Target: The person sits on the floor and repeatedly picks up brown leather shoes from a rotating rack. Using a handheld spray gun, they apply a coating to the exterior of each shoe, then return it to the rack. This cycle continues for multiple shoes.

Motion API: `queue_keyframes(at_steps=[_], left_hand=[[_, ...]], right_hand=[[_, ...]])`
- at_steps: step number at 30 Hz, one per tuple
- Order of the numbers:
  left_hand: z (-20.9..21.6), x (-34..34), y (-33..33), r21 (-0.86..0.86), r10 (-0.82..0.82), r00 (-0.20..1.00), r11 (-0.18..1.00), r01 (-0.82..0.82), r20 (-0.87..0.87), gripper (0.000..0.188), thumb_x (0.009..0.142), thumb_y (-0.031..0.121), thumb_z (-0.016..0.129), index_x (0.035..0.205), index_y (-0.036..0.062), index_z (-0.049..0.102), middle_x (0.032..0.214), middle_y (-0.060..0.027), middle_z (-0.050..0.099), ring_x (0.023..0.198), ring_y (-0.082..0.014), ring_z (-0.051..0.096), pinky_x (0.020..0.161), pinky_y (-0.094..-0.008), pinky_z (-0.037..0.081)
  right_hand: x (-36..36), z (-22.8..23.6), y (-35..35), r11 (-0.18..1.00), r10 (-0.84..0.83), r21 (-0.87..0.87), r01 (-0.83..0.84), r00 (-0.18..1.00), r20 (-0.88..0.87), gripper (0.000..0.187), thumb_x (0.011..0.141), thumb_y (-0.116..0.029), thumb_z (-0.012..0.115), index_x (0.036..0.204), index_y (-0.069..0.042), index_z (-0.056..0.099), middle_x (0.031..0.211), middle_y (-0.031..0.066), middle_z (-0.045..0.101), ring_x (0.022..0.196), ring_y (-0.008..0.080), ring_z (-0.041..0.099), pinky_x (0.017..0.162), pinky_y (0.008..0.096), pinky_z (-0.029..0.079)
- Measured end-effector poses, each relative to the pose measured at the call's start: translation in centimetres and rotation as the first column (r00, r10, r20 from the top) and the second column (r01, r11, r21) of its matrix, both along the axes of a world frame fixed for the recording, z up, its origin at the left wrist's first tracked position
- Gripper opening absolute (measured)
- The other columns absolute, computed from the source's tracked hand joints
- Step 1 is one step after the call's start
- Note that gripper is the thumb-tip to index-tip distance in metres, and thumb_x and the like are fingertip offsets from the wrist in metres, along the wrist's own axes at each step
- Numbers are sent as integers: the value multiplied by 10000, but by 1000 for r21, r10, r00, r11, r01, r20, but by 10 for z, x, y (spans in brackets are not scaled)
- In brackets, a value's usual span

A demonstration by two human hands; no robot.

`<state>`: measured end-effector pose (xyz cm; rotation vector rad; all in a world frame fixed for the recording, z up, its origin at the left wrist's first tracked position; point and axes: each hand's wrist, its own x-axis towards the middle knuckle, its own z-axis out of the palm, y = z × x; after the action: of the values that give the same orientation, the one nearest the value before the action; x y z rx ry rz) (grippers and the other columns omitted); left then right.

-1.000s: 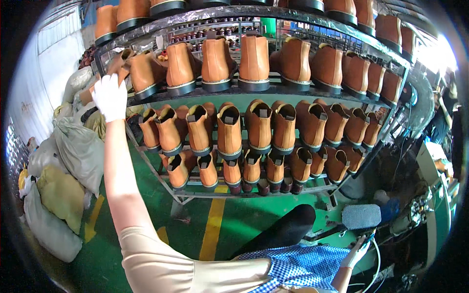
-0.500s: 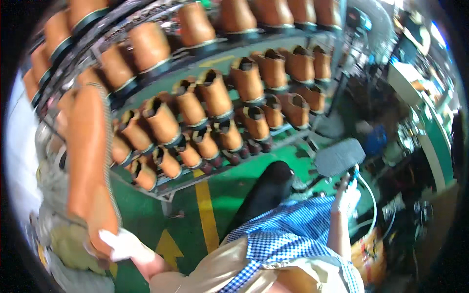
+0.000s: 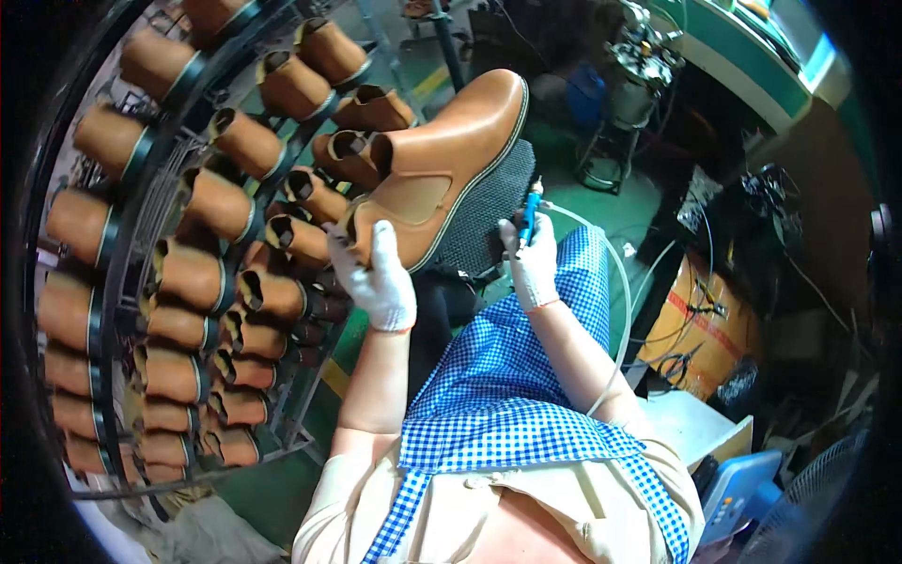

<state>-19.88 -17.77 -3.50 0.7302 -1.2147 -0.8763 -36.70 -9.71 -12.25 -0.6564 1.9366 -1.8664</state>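
Note:
My left hand [image 3: 381, 287], in a white glove, grips a tan ankle boot [image 3: 456, 150] by its heel end, the thumb lying along its side. The boot is tilted, toe up to the far right, and shows a stretch side panel and a pale welt. A textured dark pad [image 3: 484, 221] lies beyond and partly behind it. My gloved right hand [image 3: 534, 273] is closed round a slim blue hand tool [image 3: 530, 214] with a metal tip, held upright beside the pad. A white hose [image 3: 615, 258] runs from the tool toward my right forearm.
Close on my left stands a metal rack [image 3: 113, 320] with several rows of tan boots [image 3: 216, 202]. At the far right are a metal pot-like machine [image 3: 634, 89] and a blue container [image 3: 584, 94]. Nearer are an orange-brown box [image 3: 700, 324], loose cables and a fan [image 3: 813, 498].
My view has turned right, so the rack now sits at the left. The boot in my left hand has come from the far left to the middle, close to my right hand's tool.

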Motion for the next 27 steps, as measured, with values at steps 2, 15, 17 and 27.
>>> queue_keyframes(at_steps=[2, 15, 17, 27], left_hand=[[-15, -22, -2, -66, 39, 938, 998, -17, 344, 499, 1006, 148, 732, 1406, -50, 508, 1394, -132, 605, 1218, -209, 595, 1081, -364, 466], [41, 26, 2, -560, 225, 613, 707, 433, 758, 504, 776, 33, 928, 1230, 93, 717, 1230, -155, 660, 1043, -295, 663, 872, -372, 571], [56, 25, 0, -455, 143, 530, 722, 522, 836, 475, 707, -28, 925, 1135, 101, 764, 1124, -107, 710, 957, -260, 680, 802, -359, 571], [76, 22, -6, -340, 38, 436, 688, 641, 899, 546, 613, -67, 928, 1103, 112, 765, 1063, -110, 724, 945, -296, 695, 806, -373, 577]], right_hand=[[0, 2, -2, 999, -6, 39, 6, 1000, 8, 378, 947, -287, 804, 1114, -22, 592, 842, 62, 628, 726, 188, 608, 687, 357, 516], [-41, 25, 78, 964, 257, 105, -244, 760, -597, 268, 887, -170, 809, 1094, -44, 693, 1004, 163, 659, 928, 353, 676, 781, 430, 552], [-41, 27, 84, 934, 345, 81, -348, 820, -457, 224, 932, -185, 776, 1083, -43, 690, 969, 159, 647, 886, 352, 671, 759, 424, 548], [-40, 21, 74, 901, 411, -75, -427, 896, -167, 228, 1023, -263, 717, 1015, -42, 661, 843, 127, 611, 731, 310, 626, 673, 399, 514]])
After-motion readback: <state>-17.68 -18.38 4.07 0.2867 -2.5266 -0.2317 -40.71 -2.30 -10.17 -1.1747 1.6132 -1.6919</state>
